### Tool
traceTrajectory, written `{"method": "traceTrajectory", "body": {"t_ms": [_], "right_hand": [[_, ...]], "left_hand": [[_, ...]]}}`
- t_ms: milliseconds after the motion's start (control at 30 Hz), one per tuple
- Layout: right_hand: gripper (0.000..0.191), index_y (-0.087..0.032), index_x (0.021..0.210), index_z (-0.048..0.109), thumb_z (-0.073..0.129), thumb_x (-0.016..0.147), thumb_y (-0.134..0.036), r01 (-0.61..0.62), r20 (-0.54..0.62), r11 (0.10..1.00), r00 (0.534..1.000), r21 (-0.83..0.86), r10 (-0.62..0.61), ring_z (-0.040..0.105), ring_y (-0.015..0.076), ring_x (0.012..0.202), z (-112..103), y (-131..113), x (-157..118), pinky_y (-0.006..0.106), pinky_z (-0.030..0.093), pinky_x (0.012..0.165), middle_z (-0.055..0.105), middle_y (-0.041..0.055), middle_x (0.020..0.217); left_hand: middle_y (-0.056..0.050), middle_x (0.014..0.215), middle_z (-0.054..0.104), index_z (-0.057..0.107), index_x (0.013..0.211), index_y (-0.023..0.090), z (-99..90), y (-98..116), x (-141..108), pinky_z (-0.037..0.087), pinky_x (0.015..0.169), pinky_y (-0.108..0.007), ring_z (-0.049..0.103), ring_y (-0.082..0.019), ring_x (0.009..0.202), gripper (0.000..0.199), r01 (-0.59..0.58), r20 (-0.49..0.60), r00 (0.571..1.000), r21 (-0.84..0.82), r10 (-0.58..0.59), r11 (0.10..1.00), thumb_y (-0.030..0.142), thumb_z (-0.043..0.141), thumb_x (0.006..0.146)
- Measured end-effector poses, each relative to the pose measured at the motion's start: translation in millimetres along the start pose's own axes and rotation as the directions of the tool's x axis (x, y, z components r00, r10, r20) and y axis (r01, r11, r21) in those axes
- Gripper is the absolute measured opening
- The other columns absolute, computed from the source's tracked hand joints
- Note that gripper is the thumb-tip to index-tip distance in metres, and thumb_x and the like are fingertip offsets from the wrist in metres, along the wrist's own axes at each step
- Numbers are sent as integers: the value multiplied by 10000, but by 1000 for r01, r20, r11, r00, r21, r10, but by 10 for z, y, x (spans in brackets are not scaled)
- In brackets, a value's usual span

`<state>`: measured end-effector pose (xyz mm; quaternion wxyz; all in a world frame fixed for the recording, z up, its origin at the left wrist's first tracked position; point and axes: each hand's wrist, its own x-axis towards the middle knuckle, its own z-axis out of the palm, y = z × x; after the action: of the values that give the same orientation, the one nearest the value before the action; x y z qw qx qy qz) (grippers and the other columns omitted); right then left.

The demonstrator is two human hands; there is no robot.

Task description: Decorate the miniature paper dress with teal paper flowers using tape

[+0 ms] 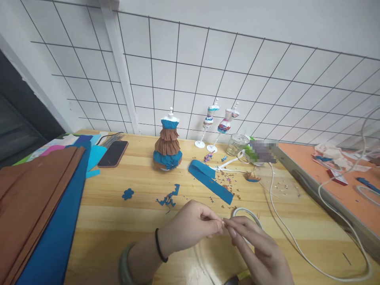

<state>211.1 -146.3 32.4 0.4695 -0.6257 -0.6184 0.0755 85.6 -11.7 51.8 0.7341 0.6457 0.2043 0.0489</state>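
At the lower middle, my left hand (pixel 197 223) is pinched closed, its fingertips meeting those of my right hand (pixel 255 245). Between them is a tiny pale thing (pixel 223 223), too small to name. A roll of white tape (pixel 247 213) lies just behind my right hand, partly hidden by it. Beyond the hands lie a folded blue paper strip (pixel 210 182), jagged blue scraps (pixel 170 197) and a blue flower-shaped cutout (pixel 128 194). A small dress form (pixel 168 140) stands upright in a ruffled blue and brown paper dress.
Two smaller dress forms (pixel 209 118) (pixel 228 122) and a glass jar (pixel 237 143) stand near the wall grid. Brown paper sheets (pixel 35 182) and a phone (pixel 113 153) lie left. A white cable (pixel 292 233) curves across the right side, beside an orange surface (pixel 320 178).
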Motion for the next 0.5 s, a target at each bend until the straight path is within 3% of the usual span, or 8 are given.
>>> {"method": "traceTrajectory", "body": {"t_ms": [167, 300, 500], "right_hand": [[252, -249, 1057, 660, 541, 839, -208, -187, -107, 980, 975, 73, 194, 620, 163, 665, 26, -21, -23, 237, 518, 581, 594, 10, 630], [242, -247, 1021, 667, 548, 823, -174, -114, -88, 993, 990, 0, 114, 604, 152, 628, 44, -18, -16, 236, 513, 552, 629, 46, 758], [199, -204, 957, 662, 537, 816, -142, -23, -57, 989, 998, -146, 15, 625, 210, 812, 78, 28, -56, 250, 546, 574, 644, 119, 882]], "left_hand": [[-79, 756, 658, 689, 763, 70, 4, -15, 11, 460, 663, -256, 561, -127, 689, 248, 24, -1, 1000, -18, -24, 1000, 271, 556, 707], [-75, 752, 659, 689, 779, 74, 0, -38, 21, 463, 651, -249, 569, -131, 702, 256, 13, -12, 1000, -25, -14, 1000, 280, 551, 714], [-72, 744, 657, 687, 751, 74, -5, -34, 18, 455, 641, -242, 564, -128, 689, 244, -14, 11, 1000, 20, 13, 1000, 256, 526, 728]]}}
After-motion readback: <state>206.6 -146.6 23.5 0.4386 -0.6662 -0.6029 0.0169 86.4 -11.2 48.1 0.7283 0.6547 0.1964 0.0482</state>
